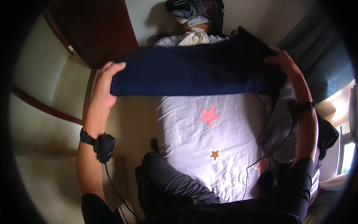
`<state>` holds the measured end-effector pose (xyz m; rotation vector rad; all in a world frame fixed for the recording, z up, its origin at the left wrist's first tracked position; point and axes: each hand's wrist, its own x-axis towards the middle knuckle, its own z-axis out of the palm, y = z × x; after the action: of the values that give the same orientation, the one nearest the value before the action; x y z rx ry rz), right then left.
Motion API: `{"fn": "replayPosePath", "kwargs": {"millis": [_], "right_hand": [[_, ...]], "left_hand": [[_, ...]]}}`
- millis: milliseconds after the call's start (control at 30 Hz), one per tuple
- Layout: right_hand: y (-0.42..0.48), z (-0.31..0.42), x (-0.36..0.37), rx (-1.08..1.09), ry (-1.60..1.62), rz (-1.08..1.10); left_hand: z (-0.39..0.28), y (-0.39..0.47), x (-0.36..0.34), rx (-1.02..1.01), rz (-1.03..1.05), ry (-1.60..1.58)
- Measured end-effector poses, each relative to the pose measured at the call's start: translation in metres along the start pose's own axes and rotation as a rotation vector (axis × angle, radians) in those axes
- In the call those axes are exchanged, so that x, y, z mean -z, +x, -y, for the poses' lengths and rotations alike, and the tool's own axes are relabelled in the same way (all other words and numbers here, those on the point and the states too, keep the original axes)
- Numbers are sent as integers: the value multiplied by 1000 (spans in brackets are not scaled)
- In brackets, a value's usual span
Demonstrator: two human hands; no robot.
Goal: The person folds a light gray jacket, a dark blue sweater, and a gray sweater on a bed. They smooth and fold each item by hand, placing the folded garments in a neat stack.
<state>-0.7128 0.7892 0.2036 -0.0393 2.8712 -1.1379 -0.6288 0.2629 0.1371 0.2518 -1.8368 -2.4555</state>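
Observation:
A dark navy piece of cloth (181,71), perhaps a garment, is stretched level between my two hands above the bed. My left hand (109,74) grips its left end, thumb on top. At the other end my right hand (282,63) holds the cloth, its thumb on the near side and the other fingers partly hidden. A corner of the fabric sticks up near the right hand. Below lies a pale bed sheet (181,134) printed with a pink star (209,116) and a brown star (214,154).
Crumpled bedding (195,37) lies at the bed's far end, with piled clothes (195,11) behind it. A dark red door (95,28) stands at far left. Dark clothing (327,134) and a curtained window (346,151) are at right. Cables (120,196) hang from wrist-worn devices (106,148).

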Motion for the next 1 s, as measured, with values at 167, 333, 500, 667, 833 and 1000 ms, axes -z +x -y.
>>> {"fn": "replayPosePath", "kwargs": {"millis": [167,333,500,667,833,1000], "right_hand": [[66,-12,13,5,143,-30],[141,-138,-38,-142,-672,-220],[44,-258,-208,-17,-596,-326],[-69,-264,-295,-50,-599,-147],[-28,-285,-289,-56,-8,-336],[50,-311,-273,-129,785,-546]], "left_hand": [[29,73,-28,-82,-25,-65],[190,161,-47,133,96,-52],[275,136,-49,238,2,28],[276,130,-19,246,-26,183],[254,127,-28,275,-61,297],[252,137,-40,286,-68,306]]}}
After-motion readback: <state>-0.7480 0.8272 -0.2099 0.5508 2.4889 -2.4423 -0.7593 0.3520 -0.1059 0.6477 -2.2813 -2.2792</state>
